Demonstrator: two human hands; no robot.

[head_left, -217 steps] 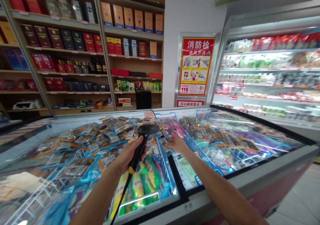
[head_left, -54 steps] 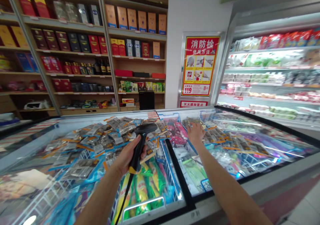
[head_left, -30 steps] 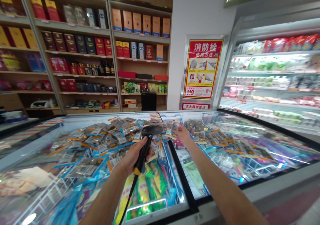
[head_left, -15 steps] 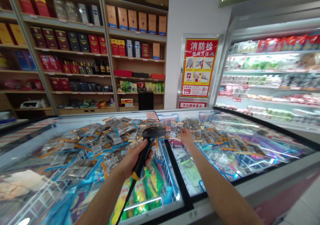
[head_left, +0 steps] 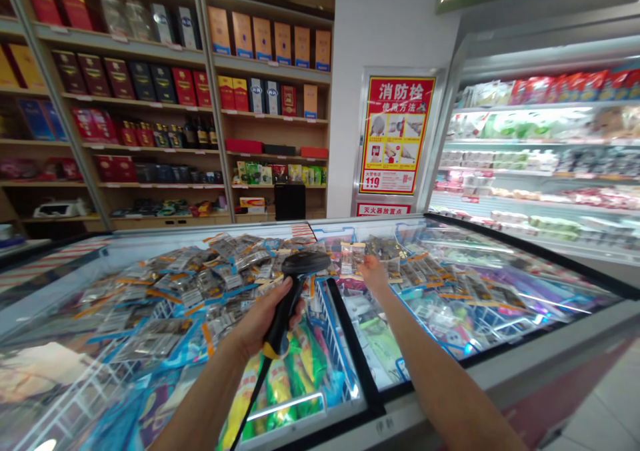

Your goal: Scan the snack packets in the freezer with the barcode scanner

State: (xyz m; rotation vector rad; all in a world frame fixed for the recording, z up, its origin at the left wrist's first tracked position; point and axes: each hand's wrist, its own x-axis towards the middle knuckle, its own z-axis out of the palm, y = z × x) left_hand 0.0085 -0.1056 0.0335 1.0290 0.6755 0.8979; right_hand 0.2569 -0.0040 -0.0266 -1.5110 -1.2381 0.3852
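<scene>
My left hand [head_left: 267, 314] is wrapped round the handle of a black barcode scanner [head_left: 306, 262] with yellow trim, its head pointing right and its cable trailing down. Over the freezer's right part, my right hand [head_left: 374, 274] pinches the edge of a small snack packet [head_left: 352, 259]. The scanner's head faces this packet, with a small gap between them. Piles of similar packets [head_left: 200, 277] with blue and orange edges lie on the glass to the left. More loose packets [head_left: 440, 277] lie just right of my right hand.
Beneath the glass lids of the chest freezer [head_left: 400, 411] are wire baskets and green-yellow bags [head_left: 295, 377]. Behind it stand shelves of boxed goods [head_left: 145, 81], a red fire-hydrant sign [head_left: 397, 137] and a lit chiller [head_left: 545, 137] at right.
The packet in my right hand is tilted slightly differently, its face showing brighter. Both hands keep nearly the same place; the whole view has shifted a little.
</scene>
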